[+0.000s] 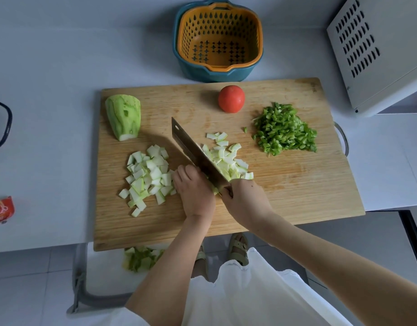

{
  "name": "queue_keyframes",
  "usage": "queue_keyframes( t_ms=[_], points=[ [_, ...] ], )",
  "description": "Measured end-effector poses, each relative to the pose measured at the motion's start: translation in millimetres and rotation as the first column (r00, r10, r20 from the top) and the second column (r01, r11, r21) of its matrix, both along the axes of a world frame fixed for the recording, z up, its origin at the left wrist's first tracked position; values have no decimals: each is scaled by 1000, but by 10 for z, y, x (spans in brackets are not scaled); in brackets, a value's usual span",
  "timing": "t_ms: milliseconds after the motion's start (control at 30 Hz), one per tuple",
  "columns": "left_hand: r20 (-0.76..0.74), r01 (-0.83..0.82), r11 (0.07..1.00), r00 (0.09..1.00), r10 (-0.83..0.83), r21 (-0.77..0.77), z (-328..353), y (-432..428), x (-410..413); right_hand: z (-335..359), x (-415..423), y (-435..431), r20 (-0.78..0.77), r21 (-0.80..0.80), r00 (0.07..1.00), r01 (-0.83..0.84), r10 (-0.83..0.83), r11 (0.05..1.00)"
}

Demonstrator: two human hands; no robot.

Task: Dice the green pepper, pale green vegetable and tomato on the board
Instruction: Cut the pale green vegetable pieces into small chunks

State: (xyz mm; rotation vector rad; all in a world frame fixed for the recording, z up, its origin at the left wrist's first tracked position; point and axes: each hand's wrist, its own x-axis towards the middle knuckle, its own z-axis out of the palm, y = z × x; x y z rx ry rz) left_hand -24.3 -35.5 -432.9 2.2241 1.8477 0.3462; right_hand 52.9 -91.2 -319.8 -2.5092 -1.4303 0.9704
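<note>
Gripping the cleaver (pixel 198 154), the right hand (pixel 246 198) cuts pale green strips (pixel 216 191) clamped under the left hand (pixel 195 189); beyond them, an orange strainer (pixel 252 34) nests in a blue basin (pixel 202 72).

- Orange strainer (pixel 218 41) nested in blue bowl (pixel 198 70), at back of white counter (pixel 61 67).
- White vented appliance (pixel 379 50) at far right.
- Red packet (pixel 1 209) at left edge.
- Bin (pixel 104 296) holding green peelings (pixel 141 258), below counter's near edge.
- Sandals (pixel 238 249) on tiled floor (pixel 26 290).
</note>
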Motion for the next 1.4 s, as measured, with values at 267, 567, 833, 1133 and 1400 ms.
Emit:
queue_keyframes(
  t_ms=[267,567,833,1133,1400],
  points=[
    [19,14,997,1000,-15,79,32,17,-11,158,59,-201,3,62,1000,-13,12,998],
    [87,-7,1000,996,6,11,51,2,5,-65,-22,1,-28,25,999,18,-17,1000],
    [389,1,999,921,16,-45,292,33,-67,114,185,-163,-38,130,998,58,-53,990],
    [-194,431,865,854,-483,-258,576,132,-342,220,397,-380,40,139,999,5,-10,990],
    [-387,573,792,695,-606,-212,522,187,-371,225,563,-540,17,141,997,76,-80,987]
  ],
)
